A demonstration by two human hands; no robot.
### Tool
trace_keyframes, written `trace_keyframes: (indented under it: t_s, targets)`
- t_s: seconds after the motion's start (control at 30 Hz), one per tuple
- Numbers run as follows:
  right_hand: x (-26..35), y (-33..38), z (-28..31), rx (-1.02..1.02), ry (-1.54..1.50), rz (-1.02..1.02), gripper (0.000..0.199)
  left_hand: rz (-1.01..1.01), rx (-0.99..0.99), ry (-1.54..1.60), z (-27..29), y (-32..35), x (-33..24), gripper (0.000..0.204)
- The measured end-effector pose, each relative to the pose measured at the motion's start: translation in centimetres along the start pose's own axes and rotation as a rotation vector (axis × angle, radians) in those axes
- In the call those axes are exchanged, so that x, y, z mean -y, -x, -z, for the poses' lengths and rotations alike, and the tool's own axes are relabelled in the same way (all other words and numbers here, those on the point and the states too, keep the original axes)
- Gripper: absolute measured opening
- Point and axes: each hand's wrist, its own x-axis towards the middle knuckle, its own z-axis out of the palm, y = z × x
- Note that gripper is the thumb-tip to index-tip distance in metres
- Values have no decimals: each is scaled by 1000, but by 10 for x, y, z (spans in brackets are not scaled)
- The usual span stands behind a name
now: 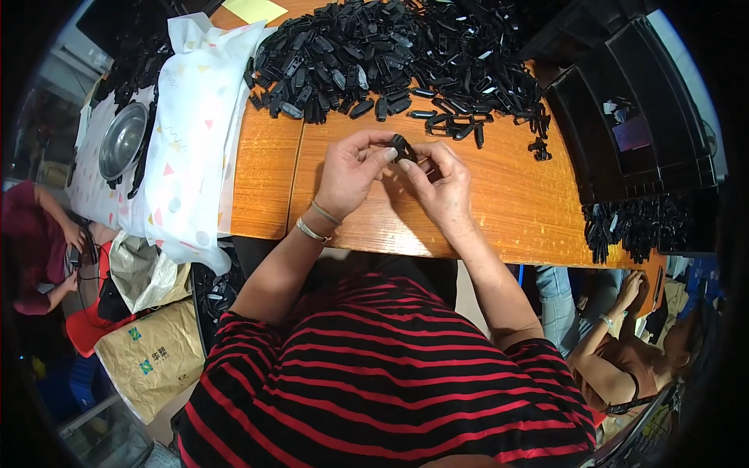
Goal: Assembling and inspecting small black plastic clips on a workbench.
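A small black plastic clip (pixel 402 147) sits above the wooden bench (pixel 507 195), pinched between both hands. The left hand (pixel 349 173) grips its left side with thumb and fingers (pixel 388 154) pressed together; the right hand (pixel 445 183) pinches its right side. A heap of black clips (pixel 390 54) lies beyond.

The small black part (pixel 403 147) is mostly covered by the fingertips of both hands. Its shape cannot be made out. The heap of black parts (pixel 390 54) runs off the top edge.
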Motion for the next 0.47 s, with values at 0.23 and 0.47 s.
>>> trace_keyframes:
  t_s: [0.23,0.47]
  targets:
    - [-4,18,-23,-32,157,144,26,-43,-104,-49,-1,24,27,24]
    - [-9,20,-27,226,-95,-20,63,-89,-80,124,-9,32,8,26]
